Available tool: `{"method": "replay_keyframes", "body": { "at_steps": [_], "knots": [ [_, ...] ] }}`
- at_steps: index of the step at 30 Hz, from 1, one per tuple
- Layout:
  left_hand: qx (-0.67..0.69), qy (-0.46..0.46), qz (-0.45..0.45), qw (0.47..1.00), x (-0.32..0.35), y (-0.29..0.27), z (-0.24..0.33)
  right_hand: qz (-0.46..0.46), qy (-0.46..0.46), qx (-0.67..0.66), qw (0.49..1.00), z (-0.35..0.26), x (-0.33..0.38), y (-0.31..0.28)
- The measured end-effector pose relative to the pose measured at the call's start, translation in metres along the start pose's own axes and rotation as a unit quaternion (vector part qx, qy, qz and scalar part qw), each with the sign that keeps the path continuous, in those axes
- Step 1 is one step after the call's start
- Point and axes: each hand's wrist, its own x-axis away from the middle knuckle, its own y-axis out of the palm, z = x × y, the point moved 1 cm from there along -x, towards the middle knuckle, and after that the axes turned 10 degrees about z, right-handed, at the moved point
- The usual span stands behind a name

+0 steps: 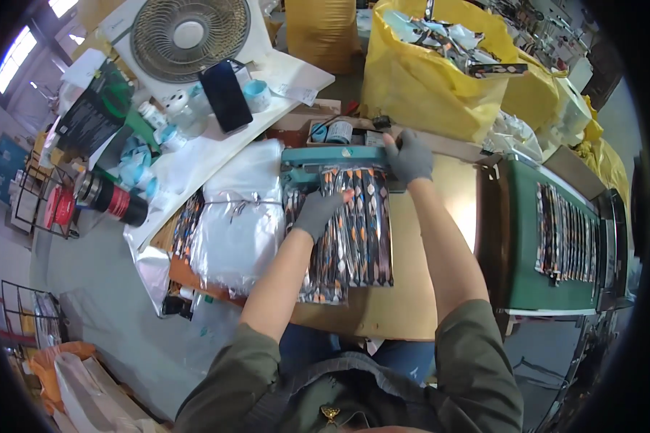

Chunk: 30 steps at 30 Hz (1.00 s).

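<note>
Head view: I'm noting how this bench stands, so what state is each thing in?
Black packets: grouped, left hand on them
Teal sealer: right hand at its end; whether fully closed, cannot tell
Clear bags: stacked flat
Phone: screen dark
Fan: on or off, cannot tell
Yellow bag: open, contents showing

L hand (318,215), grey glove on, lies over the patterned packs (368,234), whose top ends sit right by a teal bar (332,154). R hand (412,159), also gloved, is at the bar's right end, can't tell if it's gripping tbh. Clear bags (242,234) just left of the packs. Phone (226,95) & fan (189,35) up top left, big yellow sack (426,94) w/ wrappers (448,40) behind, row of sticks (567,234) on a green belt (523,231) far R.
</note>
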Motion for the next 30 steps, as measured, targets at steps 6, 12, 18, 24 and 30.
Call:
{"method": "replay_keyframes", "body": {
  "at_steps": [6, 12, 18, 24, 30],
  "knots": [
    [-0.109, 0.129, 0.05, 0.984, 0.115, -0.054, 0.041, -0.055, 0.151, -0.334, 0.929, -0.004, 0.139, 0.019],
    [-0.059, 0.223, 0.223, 0.947, 0.295, -0.128, 0.019, -0.455, 0.209, -0.245, 0.83, -0.094, 0.185, 0.023],
    [-0.02, 0.26, 0.424, 0.867, 0.354, -0.175, -0.092, -0.396, 0.231, -0.522, 0.719, -0.039, 0.194, -0.113],
    [0.174, 0.177, 0.252, 0.935, 0.342, -0.147, -0.107, -0.558, 0.229, -0.444, 0.662, -0.091, 0.333, -0.131],
    [-0.046, 0.173, 0.576, 0.797, 0.365, -0.305, -0.113, -0.621, 0.044, -0.497, 0.605, -0.256, 0.318, -0.07]
  ]
}}
